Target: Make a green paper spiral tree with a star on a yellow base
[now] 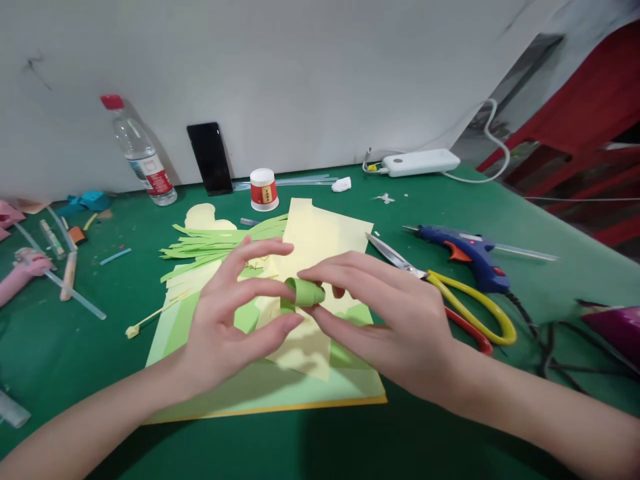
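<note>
Green paper roll [304, 292] pinched mid-frame between left hand [227, 320] and right hand [385, 313], fingers closed on both ends, just above yellow sheets [320, 233]. Looks rolled but unglued; green strips [210, 243] upper left uncurled. Glue gun [467, 250] and scissors [450, 293] idle on counter [450, 200] at right.

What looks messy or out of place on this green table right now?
Mostly craft clutter. Thin green paper strips lie fanned loosely behind the yellow paper sheets. The yellow-handled scissors lie open beside the blue glue gun. Small white scraps dot the green tabletop. Both hands, left hand and right hand, pinch a small green paper roll.
</note>
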`<state>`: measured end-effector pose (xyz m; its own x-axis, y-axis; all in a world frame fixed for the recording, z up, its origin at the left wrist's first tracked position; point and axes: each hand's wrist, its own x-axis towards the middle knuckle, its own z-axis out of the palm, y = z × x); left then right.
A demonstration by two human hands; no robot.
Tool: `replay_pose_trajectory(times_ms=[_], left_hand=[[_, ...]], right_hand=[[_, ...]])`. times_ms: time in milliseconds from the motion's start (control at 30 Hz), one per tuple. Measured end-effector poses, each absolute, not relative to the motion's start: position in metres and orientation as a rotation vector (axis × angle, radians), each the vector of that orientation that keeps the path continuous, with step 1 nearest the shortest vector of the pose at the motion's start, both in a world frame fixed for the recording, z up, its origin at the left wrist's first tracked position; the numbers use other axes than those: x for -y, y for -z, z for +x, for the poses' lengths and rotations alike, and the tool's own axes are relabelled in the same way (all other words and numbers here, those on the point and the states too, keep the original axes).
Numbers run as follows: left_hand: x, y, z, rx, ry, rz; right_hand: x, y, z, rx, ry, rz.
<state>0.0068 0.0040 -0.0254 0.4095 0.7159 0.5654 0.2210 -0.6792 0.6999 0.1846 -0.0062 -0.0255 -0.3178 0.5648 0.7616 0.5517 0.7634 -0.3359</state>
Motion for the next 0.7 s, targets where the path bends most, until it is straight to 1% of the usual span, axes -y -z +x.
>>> replay_pose_trajectory(times_ms=[167, 267, 367, 500, 567, 633, 700], left_hand=[[-0.002, 0.026, 0.011, -0.763, -1.12, 2.118], [0.0, 0.024, 0.011, -0.811, -1.039, 1.922], [0.003, 0.023, 0.01, -0.737, -1.02, 1.554], [0.008, 0.02, 0.014, -0.684, -1.035, 1.102], [0.01, 0.018, 0.017, -0.62, -0.934, 0.999], [0.012, 0.017, 0.02, -0.541, -0.812, 0.956], [0.014, 0.018, 0.022, -0.491, -0.751, 0.938]], right_hand=[[0.008, 0.027, 0.183, 2.064, -0.018, -0.767], [0.008, 0.025, 0.184, 2.04, -0.181, -0.713], [0.005, 0.026, 0.186, 1.823, -0.568, -0.644], [-0.002, 0.034, 0.183, 1.364, -1.177, -0.759], [-0.003, 0.037, 0.179, 1.207, -1.537, -0.757], [-0.004, 0.039, 0.174, 1.126, -1.852, -0.657], [-0.003, 0.04, 0.171, 1.088, -2.035, -0.544]])
